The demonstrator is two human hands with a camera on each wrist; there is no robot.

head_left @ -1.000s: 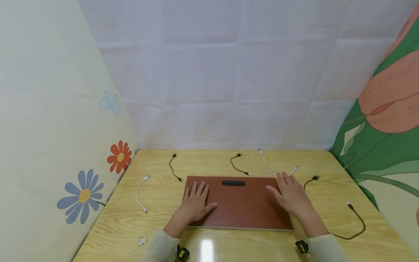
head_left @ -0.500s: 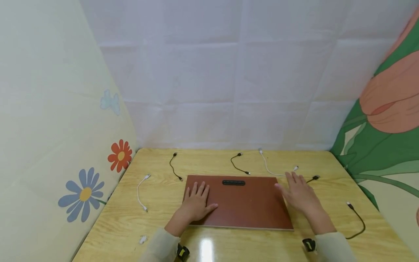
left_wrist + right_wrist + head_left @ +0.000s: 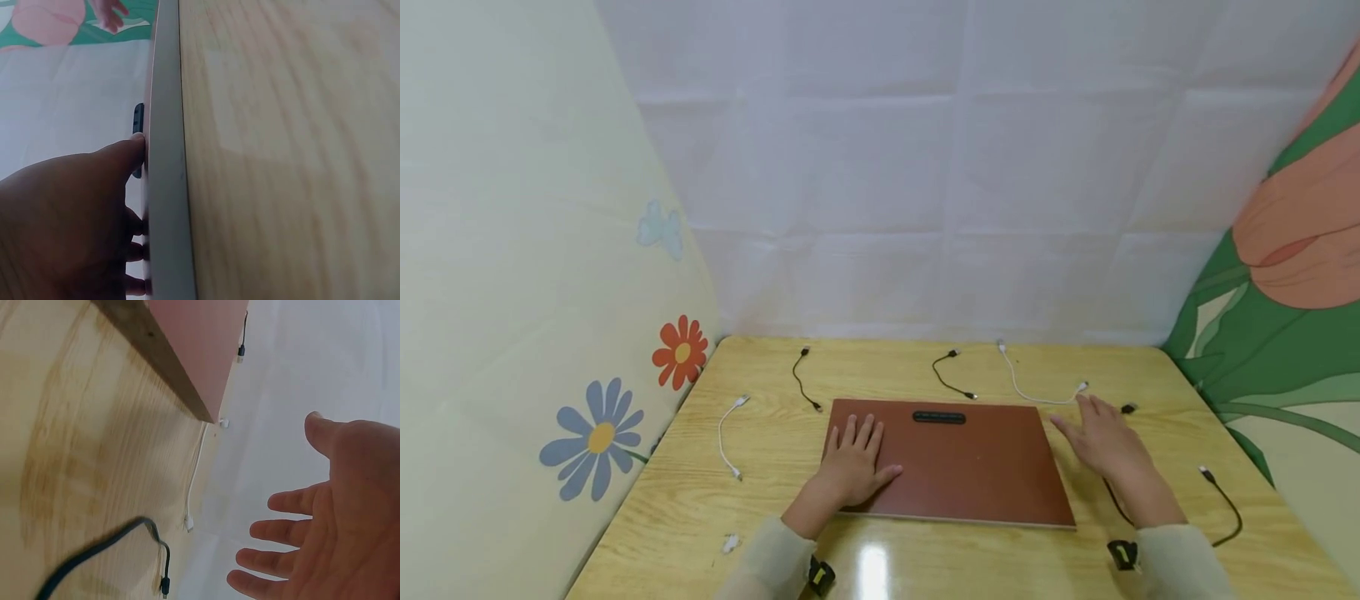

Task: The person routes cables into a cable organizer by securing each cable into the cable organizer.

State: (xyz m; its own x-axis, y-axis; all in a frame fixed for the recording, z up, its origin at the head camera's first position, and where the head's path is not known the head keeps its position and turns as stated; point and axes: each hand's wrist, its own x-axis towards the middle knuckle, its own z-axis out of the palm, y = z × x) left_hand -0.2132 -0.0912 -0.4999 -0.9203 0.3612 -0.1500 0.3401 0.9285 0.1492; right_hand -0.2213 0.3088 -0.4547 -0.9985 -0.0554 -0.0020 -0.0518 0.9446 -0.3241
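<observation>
A flat reddish-brown board (image 3: 970, 467) lies on the wooden table, with a small black ridged strip (image 3: 938, 417) near its far edge. My left hand (image 3: 855, 468) rests on the board's left part, fingers spread and straight. In the left wrist view its thumb lies along the board's top, beside the pale side edge (image 3: 167, 150). My right hand (image 3: 1108, 446) hovers off the board's right side, fingers extended and holding nothing. Beneath it runs a black cable (image 3: 106, 545), partly hidden by the hand in the head view. A white cable (image 3: 1037, 396) lies just beyond its fingertips.
Short black cables (image 3: 801, 379) (image 3: 953, 375) lie behind the board, and a white cable (image 3: 722, 437) is at the left. Another black cable (image 3: 1232, 508) curves at the far right. A small white piece (image 3: 731, 543) sits front left. Fabric walls (image 3: 865, 167) enclose the table.
My right hand has moved rightward from over the board's right edge to above the table beside it. The left hand stays in place on the board.
</observation>
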